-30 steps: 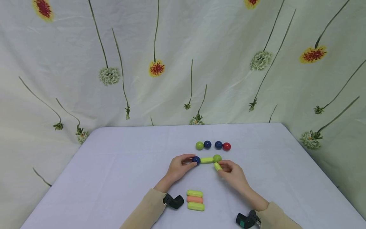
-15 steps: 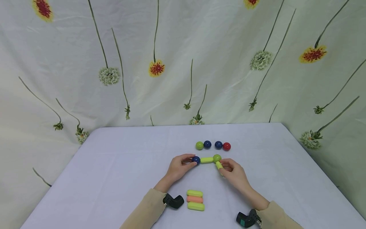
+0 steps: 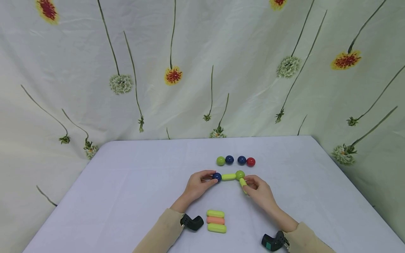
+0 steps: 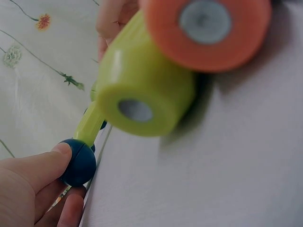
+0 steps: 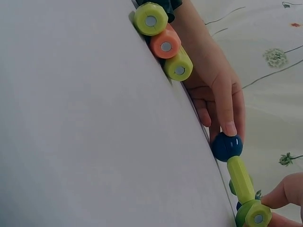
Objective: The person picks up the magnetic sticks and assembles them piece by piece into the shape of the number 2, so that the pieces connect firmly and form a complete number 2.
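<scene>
My left hand [image 3: 197, 184] pinches a dark blue ball [image 3: 217, 176] between thumb and fingers. From that ball a yellow-green magnetic rod [image 3: 229, 177] runs right to a green ball [image 3: 240, 175]. My right hand [image 3: 260, 193] pinches a second yellow-green magnetic rod [image 3: 243, 184], whose far end meets the lower side of the green ball. This second rod slants toward the person, partly covered by the fingers. A round metal disc shows in its near end [image 5: 258, 219] in the right wrist view.
Behind the hands lie a loose green ball [image 3: 220, 161], two dark blue balls [image 3: 229, 160] and a red ball [image 3: 251, 161]. Nearer the person, an orange rod [image 3: 216, 220] lies between two yellow-green rods [image 3: 216, 228]. A flower-print cloth [image 3: 253, 88] hangs behind the white table [image 3: 142, 182].
The rod in my right hand has swung to point more toward the person, its tip now against the green ball's lower side. My left hand has kept still on the blue ball.
</scene>
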Demonstrator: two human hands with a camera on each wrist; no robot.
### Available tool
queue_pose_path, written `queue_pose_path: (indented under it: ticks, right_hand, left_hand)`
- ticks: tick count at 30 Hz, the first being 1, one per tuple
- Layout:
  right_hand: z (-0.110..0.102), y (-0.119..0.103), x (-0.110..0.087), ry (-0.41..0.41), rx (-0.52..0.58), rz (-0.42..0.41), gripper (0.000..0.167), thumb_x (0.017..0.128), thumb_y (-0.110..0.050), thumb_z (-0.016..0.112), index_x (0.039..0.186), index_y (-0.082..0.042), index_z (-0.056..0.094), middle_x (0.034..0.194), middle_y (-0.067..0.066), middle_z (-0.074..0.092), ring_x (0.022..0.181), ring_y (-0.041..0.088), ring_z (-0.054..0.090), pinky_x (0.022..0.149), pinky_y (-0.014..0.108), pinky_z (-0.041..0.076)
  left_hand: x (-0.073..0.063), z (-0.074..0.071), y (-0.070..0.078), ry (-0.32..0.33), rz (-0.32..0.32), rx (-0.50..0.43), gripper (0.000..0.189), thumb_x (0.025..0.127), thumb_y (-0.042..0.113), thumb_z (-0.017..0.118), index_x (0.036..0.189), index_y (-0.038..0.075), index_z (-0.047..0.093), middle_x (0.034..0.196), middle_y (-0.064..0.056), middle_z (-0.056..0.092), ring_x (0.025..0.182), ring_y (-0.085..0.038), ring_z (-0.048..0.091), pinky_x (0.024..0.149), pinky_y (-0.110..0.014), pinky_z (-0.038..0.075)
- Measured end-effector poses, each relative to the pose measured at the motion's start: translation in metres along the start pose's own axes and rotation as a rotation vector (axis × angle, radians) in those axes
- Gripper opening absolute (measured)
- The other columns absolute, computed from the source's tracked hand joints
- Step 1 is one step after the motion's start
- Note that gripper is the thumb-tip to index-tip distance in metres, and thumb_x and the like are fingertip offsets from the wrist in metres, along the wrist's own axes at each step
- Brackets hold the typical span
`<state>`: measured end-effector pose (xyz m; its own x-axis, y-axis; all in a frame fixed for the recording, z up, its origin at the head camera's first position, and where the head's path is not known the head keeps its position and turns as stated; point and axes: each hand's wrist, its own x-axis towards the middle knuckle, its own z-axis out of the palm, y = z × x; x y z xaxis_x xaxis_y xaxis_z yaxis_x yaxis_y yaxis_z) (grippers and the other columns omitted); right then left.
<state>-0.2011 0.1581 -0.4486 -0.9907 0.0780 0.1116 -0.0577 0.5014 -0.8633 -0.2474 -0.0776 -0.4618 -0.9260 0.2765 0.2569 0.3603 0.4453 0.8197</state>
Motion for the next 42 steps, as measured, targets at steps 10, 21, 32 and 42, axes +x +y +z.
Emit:
queue_pose_path:
  ticks: [10,21,32,42]
  right_hand:
    - [-0.002,0.001,0.003,-0.001,0.024,0.021,0.027,0.082,-0.005,0.065,0.109,0.0,0.063,0.093,0.009,0.064,0.073,0.016,0.056,0.058,0.022,0.048]
    - [-0.004,0.001,0.004,-0.024,0.032,0.049,0.026,0.085,-0.014,0.068,0.107,-0.001,0.063,0.093,0.008,0.066,0.072,0.015,0.057,0.059,0.023,0.048]
    - [-0.009,0.003,0.008,-0.05,0.125,0.143,0.027,0.084,-0.019,0.071,0.102,0.001,0.067,0.085,0.005,0.067,0.072,0.014,0.059,0.063,0.025,0.051]
    - [-0.01,0.006,0.011,-0.065,0.181,0.169,0.031,0.082,-0.02,0.073,0.103,0.003,0.067,0.089,0.008,0.069,0.074,0.012,0.061,0.064,0.025,0.053]
  left_hand:
    - [0.001,0.0,-0.002,0.008,0.005,0.016,0.035,0.086,0.028,0.07,0.116,0.011,0.067,0.107,-0.003,0.067,0.097,-0.017,0.061,0.076,-0.025,0.05]
    - [0.0,0.0,0.001,0.007,0.005,0.007,0.034,0.086,0.026,0.069,0.116,0.011,0.066,0.109,-0.003,0.067,0.098,-0.017,0.061,0.078,-0.026,0.05]
    - [0.0,0.0,0.0,0.004,0.016,0.0,0.034,0.086,0.027,0.069,0.116,0.011,0.066,0.11,-0.004,0.066,0.099,-0.018,0.061,0.079,-0.027,0.05]
    - [0.0,0.0,0.001,0.011,0.012,0.008,0.034,0.085,0.026,0.07,0.116,0.011,0.067,0.109,-0.004,0.067,0.098,-0.017,0.062,0.078,-0.026,0.05]
